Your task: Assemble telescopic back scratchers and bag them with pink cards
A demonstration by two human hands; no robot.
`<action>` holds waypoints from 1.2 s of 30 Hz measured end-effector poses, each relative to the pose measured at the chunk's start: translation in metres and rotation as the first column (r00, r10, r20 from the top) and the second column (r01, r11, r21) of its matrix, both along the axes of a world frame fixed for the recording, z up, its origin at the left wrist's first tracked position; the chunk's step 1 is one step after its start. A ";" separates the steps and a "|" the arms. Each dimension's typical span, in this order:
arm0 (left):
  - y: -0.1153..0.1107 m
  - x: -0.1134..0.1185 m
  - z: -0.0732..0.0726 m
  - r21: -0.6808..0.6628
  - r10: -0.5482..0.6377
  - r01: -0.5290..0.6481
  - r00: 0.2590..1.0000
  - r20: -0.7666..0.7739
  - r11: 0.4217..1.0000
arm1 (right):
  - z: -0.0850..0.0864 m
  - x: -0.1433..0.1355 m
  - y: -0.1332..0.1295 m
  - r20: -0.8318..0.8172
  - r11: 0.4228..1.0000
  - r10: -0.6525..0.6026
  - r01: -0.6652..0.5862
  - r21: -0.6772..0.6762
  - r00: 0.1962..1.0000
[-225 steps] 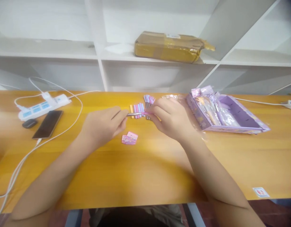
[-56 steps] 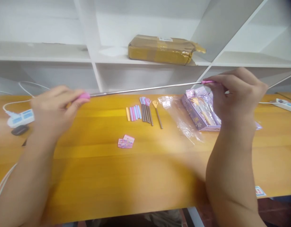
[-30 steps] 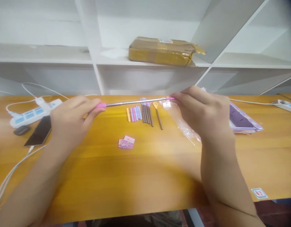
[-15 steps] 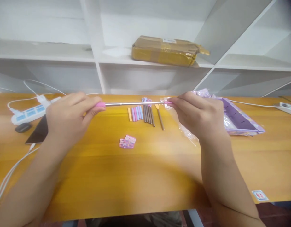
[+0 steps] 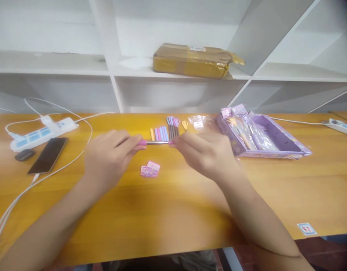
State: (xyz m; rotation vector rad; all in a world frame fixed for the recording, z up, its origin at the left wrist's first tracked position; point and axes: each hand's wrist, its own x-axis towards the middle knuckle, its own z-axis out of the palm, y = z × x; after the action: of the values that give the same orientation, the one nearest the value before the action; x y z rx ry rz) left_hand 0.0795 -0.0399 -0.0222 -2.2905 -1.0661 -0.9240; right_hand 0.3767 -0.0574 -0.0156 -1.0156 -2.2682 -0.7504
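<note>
Held level above the table is a telescopic back scratcher (image 5: 158, 142) with a silver rod and pink ends. Its pink handle is gripped by my left hand (image 5: 107, 156), fingers closed. My right hand (image 5: 208, 154) pinches the pink part at the other end, and its fingers hide most of that end. Just behind lie several hand-shaped scratcher heads on dark rods (image 5: 173, 130), one yellow scratcher head (image 5: 185, 124) apart from them, and a row of coloured handle sleeves (image 5: 159, 134). Small pink cards (image 5: 150, 169) lie closer to me.
At right stands a purple box (image 5: 277, 153) containing clear-wrapped items. Crumpled clear plastic (image 5: 200, 122) lies behind my right hand. A phone (image 5: 48, 155), a white power strip (image 5: 46, 133) and cables occupy the left. A taped carton (image 5: 193, 62) sits on the shelf.
My hands have come closer together, and the rod between them has become much shorter. Both have moved slightly lower in view, uncovering the phone and purple box.
</note>
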 end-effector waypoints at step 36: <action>-0.006 -0.003 0.008 -0.119 -0.052 0.063 0.994 0.094 0.991 | 0.011 0.005 0.001 -0.211 0.891 0.039 -0.130 -0.434 0.977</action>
State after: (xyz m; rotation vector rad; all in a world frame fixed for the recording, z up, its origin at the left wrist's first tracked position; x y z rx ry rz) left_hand 0.0768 -0.0454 -0.0137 -2.4104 -1.1285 -1.0197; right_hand 0.3812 -0.0566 -0.0050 -1.1238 -2.3386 -0.0750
